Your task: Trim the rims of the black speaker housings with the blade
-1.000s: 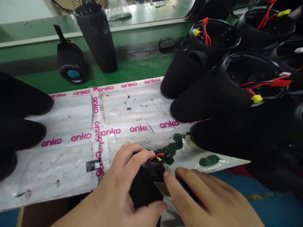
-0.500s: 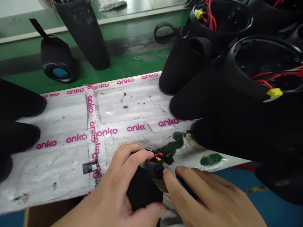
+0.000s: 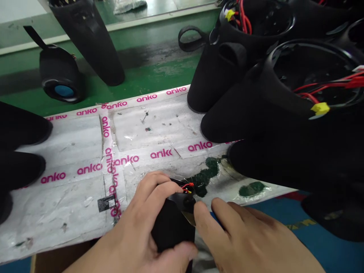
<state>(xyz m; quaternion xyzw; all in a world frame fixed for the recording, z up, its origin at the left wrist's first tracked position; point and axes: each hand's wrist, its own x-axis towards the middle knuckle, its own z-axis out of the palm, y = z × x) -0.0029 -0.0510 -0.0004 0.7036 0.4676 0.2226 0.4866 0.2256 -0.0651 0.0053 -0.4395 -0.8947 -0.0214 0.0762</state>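
Note:
My left hand [image 3: 150, 220] is wrapped round a black cloth-covered speaker housing [image 3: 172, 225] near the table's front edge. Red wires with a small yellow tag [image 3: 187, 187] show in the housing's open end, beside my left fingertips. A utility knife [image 3: 189, 217] is gripped in my right hand [image 3: 233, 231]; its metal blade lies against the cloth by the rim. Only a sliver of the knife's blue handle shows between my fingers, and the rest is hidden. My right thumb is close to a round dark part at the opening.
Several black speaker housings [image 3: 227, 91] crowd the right side, some with red wires and yellow tags at their openings. More dark housings [image 3: 22, 167] lie at the left edge. Behind, a speaker with a blue disc [image 3: 64, 90] and a tall housing [image 3: 91, 41] stand on green surface.
The knife blade has shifted slightly up and left along the housing's rim, with my right hand. The whole view has moved a little; my left hand keeps its hold.

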